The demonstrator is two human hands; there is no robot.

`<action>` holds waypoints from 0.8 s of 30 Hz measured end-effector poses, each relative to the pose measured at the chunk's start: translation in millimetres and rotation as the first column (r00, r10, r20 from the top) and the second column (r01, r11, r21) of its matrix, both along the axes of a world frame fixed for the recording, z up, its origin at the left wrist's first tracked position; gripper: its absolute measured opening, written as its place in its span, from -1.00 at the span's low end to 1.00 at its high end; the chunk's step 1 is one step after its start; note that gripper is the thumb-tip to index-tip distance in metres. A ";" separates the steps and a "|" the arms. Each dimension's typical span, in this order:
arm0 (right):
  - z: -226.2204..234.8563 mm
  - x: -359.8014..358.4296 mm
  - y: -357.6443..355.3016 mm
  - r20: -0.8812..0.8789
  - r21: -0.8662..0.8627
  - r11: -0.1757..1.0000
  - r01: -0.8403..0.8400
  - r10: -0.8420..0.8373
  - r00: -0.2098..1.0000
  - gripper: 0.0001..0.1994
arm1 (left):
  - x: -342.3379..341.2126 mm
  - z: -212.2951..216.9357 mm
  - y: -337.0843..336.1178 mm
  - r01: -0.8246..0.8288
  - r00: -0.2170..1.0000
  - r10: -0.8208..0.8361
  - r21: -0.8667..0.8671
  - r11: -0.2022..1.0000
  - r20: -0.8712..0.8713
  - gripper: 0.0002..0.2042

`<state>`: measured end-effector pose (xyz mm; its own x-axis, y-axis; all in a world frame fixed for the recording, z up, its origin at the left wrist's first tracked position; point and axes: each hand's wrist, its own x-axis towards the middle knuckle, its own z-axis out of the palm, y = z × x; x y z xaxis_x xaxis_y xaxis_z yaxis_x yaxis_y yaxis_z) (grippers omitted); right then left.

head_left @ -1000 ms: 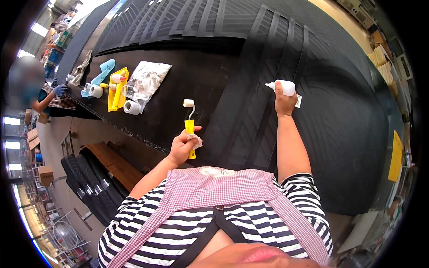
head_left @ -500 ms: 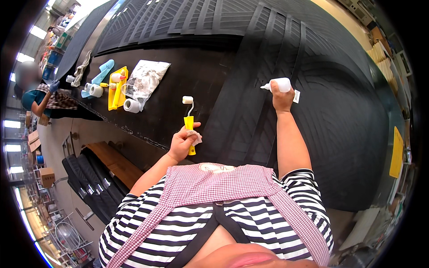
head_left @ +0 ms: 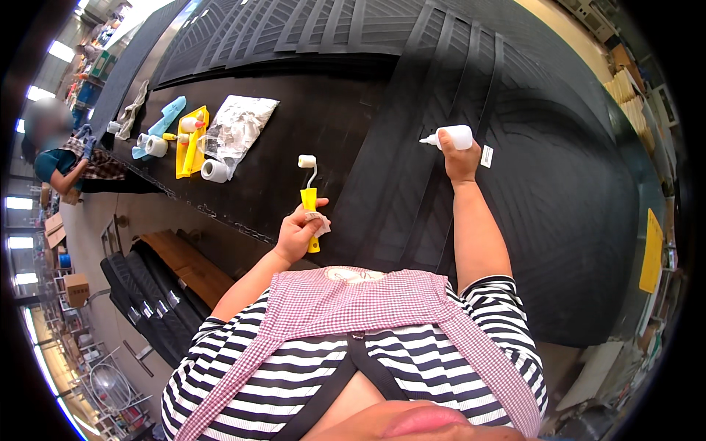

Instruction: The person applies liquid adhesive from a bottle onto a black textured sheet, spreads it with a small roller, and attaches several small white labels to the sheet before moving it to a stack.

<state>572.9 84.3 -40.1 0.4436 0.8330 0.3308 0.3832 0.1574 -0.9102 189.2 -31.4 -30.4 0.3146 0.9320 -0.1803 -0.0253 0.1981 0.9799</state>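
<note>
My left hand [head_left: 296, 234] is closed round the yellow handle of a small paint roller [head_left: 309, 200], whose white roller end points away from me. A crumpled whitish scrap [head_left: 319, 221] is held against the handle in the same hand. In my right hand [head_left: 460, 160] a white squeeze bottle [head_left: 454, 137] lies on its side, its narrow nozzle pointing left. The bottle is above a long black strip of textured matting [head_left: 441, 95]. A small white label [head_left: 487, 156] shows on the black sheet just right of my right hand.
On the dark table [head_left: 323, 110] at left lie a yellow paint tray [head_left: 190, 143], a clear plastic bag [head_left: 243, 128], a white roll [head_left: 215, 170] and a blue cloth [head_left: 170, 116]. Black mats [head_left: 294, 37] are stacked at the back. A co-worker [head_left: 66, 162] stands at far left.
My right hand has shifted slightly left with the bottle, leaving the white label fully in sight. My left hand still holds the roller. The co-worker's hands have moved.
</note>
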 end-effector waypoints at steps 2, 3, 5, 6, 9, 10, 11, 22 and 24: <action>-1.5 0.8 1.8 0.061 0.006 1.000 -0.002 0.001 0.998 -0.74 | -0.6 -1.2 -0.1 0.002 1.000 -0.002 0.012 1.000 -0.001 -0.88; -3.9 1.3 2.1 0.050 0.007 1.000 0.010 -0.010 0.999 -0.74 | -0.4 -1.9 0.7 0.003 1.000 -0.003 0.018 1.000 -0.002 -0.89; -8.6 3.0 2.7 0.028 0.010 0.999 0.036 -0.036 0.999 -0.75 | 0.0 -2.2 0.8 -0.001 1.000 0.001 0.018 1.000 0.002 -0.89; -10.2 4.8 3.8 0.058 0.031 0.999 0.034 -0.035 0.998 -0.76 | 0.6 -2.2 0.9 -0.004 1.000 0.004 0.012 1.000 0.008 -0.89; -7.5 5.2 3.5 0.119 0.074 0.997 0.027 -0.036 0.992 -0.77 | -0.5 -4.2 0.7 -0.002 1.000 0.002 0.013 1.000 0.016 -0.89; -5.3 4.1 2.7 0.121 0.077 0.997 0.028 -0.038 0.992 -0.78 | -1.4 -4.9 0.7 0.000 1.000 -0.001 0.016 1.000 0.017 -0.89; -1.8 2.8 1.4 0.124 0.081 0.996 0.030 -0.040 0.992 -0.79 | -1.5 -5.0 0.5 -0.001 1.000 0.001 0.015 1.000 0.015 -0.89; -1.4 3.2 -0.6 0.029 0.019 1.000 -0.004 0.004 1.000 -0.73 | -0.8 -4.3 0.4 0.005 1.000 -0.005 0.018 1.000 0.008 -0.88; -0.8 2.3 -0.6 0.046 0.014 1.000 -0.008 0.008 0.999 -0.73 | -0.9 -4.0 0.4 0.004 1.000 -0.004 0.020 1.000 0.007 -0.88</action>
<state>575.2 83.6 -40.9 0.4210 0.8316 0.3621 0.4232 0.1730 -0.8894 188.3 -31.0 -34.3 0.3193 0.9341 -0.1595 -0.0318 0.1788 0.9834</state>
